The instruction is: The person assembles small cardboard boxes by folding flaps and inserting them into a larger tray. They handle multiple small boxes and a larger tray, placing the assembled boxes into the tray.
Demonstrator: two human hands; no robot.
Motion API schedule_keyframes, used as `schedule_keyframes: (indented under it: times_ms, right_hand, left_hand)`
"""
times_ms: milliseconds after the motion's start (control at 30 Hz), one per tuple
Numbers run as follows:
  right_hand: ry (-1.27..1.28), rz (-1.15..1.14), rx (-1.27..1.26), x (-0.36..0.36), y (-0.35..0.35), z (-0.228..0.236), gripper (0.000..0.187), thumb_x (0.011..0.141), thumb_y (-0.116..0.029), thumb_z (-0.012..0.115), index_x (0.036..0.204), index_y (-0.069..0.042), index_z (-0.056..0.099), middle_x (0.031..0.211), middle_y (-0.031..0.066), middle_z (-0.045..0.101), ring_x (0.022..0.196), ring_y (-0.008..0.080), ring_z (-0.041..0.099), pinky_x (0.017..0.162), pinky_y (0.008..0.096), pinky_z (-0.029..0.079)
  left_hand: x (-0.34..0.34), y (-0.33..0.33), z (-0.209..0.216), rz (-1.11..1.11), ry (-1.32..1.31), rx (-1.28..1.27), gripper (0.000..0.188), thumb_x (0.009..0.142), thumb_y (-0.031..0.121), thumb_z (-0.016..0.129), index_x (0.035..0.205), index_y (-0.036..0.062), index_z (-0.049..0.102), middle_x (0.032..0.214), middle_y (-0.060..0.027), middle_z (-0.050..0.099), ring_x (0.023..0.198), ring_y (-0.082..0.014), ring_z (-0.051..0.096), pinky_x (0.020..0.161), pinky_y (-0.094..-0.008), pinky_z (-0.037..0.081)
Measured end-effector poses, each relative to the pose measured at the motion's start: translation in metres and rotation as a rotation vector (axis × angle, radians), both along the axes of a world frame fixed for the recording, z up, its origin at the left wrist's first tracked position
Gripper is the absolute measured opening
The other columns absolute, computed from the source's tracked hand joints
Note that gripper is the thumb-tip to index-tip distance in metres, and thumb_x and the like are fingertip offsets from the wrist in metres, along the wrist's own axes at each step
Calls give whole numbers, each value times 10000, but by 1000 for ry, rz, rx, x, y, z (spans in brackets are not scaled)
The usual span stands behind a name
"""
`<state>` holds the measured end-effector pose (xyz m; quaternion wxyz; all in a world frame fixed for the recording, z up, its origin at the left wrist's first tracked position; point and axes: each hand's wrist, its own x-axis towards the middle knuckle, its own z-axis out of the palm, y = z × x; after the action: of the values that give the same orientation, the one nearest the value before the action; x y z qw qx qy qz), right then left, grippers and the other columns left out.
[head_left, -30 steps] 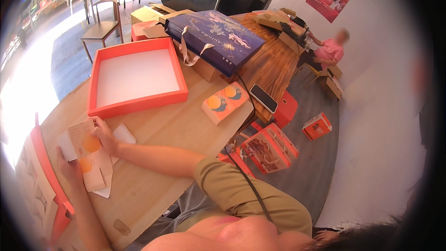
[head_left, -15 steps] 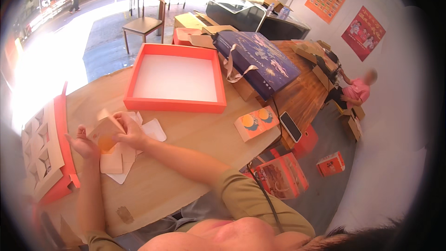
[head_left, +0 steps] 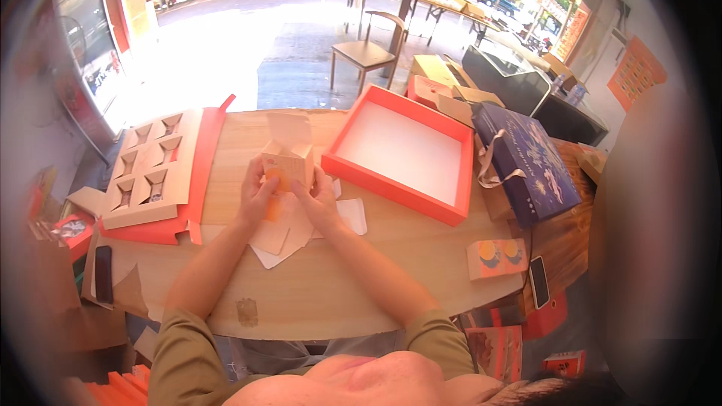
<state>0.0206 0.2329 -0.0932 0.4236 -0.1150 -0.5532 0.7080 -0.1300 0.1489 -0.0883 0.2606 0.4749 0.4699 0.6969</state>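
Note:
Over the middle of the table (head_left: 361, 278) my two hands hold a small pale cardboard box (head_left: 289, 159) with an orange patch on its front. Its top flap stands up and its upper end gapes. My left hand (head_left: 258, 194) wraps the left side, thumb on the front. On the right side is my right hand (head_left: 319, 199), its thumb also against the front face. Beneath the hands lie flat pale card pieces (head_left: 272, 234) and a white sheet (head_left: 353, 216); how many overlap there I cannot tell.
A cardboard insert with several square wells (head_left: 183, 180) rests on a red sheet at left. To the right are a shallow red box lid (head_left: 462, 180), a dark blue gift bag (head_left: 526, 158), a small printed box (head_left: 498, 257) and a phone (head_left: 538, 282). A chair (head_left: 363, 53) stands beyond.
My view has swung left, shifting the scene rightward. The small box, earlier tilted in my right hand beside my spread left hand, is now upright and gripped by both, its flap raised.

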Motion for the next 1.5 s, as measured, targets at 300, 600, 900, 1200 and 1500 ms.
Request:
schedule_keyframes:
  times_ms: [300,600,900,1200,1500]
  right_hand:
    - [-22,74,-46,4,-2,11,451,980,-144,759,1360,13,573,1360,95,632,1212,175,649,999,335,565]
    - [-2,43,-73,11,-4,24,538,935,-62,794,1414,14,561,1354,92,655,1195,172,665,951,320,591]
    - [-63,46,-22,16,-4,30,441,931,-105,809,1309,-4,605,1237,76,705,1085,155,704,873,313,602]
    - [-160,21,-11,12,3,18,388,932,-125,798,1266,-1,645,1161,68,733,1054,142,706,872,318,596]
    - [-80,-77,-108,13,-5,25,448,943,-133,799,1326,-5,606,1240,59,687,1125,139,665,929,301,564]
  left_hand:
    - [0,-7,8,114,156,105,537,1007,91,624,1505,91,423,1187,-83,595,1081,-130,590,852,-279,544]
    - [-5,-8,12,-79,-151,-69,526,928,217,762,1354,32,517,1127,-52,676,963,-105,640,810,-273,533]
    - [-5,-7,11,-126,-144,-47,553,946,344,735,1367,16,590,1208,-48,704,970,-90,637,793,-277,512]
    - [-17,-1,-4,-137,-115,-133,461,1001,330,681,1330,14,614,1151,-31,699,946,-85,631,768,-259,500]
    - [3,-4,18,-9,-155,-130,374,1006,237,721,1276,-3,622,1109,-54,703,872,-102,648,747,-269,545]
